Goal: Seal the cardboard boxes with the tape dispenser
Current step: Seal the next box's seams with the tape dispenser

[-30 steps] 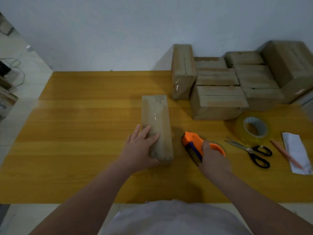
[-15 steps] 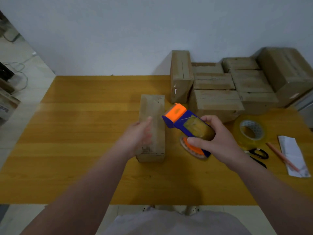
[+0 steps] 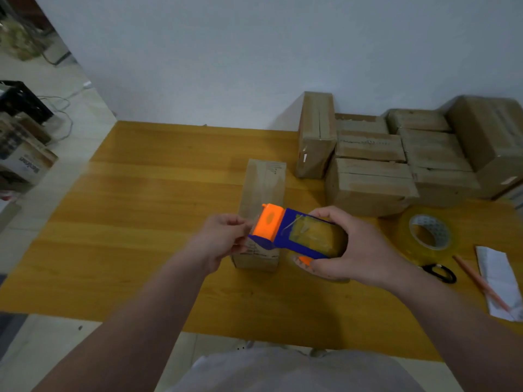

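A long narrow cardboard box (image 3: 264,188) lies lengthwise on the yellow table (image 3: 147,210), clear tape running along its top. Above its near end my right hand (image 3: 356,250) grips the blue and orange tape dispenser (image 3: 294,233), lifted off the table with its orange head pointing left. My left hand (image 3: 223,239) is at that orange head, fingertips pinching the clear tape end there. The box's near end is partly hidden behind the dispenser and both hands.
Several more cardboard boxes (image 3: 370,182) are stacked at the back right against the wall. A spare roll of clear tape (image 3: 427,233), black-handled scissors (image 3: 440,274), a pencil (image 3: 481,281) and a folded paper (image 3: 501,281) lie at the right.
My right hand lifted the dispenser from the table beside the box and brought it over the box's near end. My left hand left the box top and went to the dispenser's head.
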Demonstrator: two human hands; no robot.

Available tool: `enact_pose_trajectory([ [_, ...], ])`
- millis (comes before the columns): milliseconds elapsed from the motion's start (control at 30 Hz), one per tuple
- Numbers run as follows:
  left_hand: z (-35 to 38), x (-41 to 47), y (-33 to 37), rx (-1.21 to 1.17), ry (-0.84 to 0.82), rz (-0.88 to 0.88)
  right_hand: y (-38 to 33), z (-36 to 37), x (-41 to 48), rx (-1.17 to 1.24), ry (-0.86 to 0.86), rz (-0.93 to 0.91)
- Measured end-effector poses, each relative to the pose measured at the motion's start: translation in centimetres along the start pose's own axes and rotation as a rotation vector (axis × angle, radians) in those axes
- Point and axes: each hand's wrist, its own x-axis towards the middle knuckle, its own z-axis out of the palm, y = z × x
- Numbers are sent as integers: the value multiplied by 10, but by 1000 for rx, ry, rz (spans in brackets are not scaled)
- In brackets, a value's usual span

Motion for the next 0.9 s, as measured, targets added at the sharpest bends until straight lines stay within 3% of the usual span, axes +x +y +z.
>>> enact_pose_trajectory([
  [233,-43,-8,-28,202,276,42,10,-31,-2,-245,-129,-53],
  [433,-23,-12,-49,279,358,53,33,-28,-1,-488,-171,-68],
  [900,-18,7,-70,480,496,49,50,-17,14,-591,-226,-15],
])
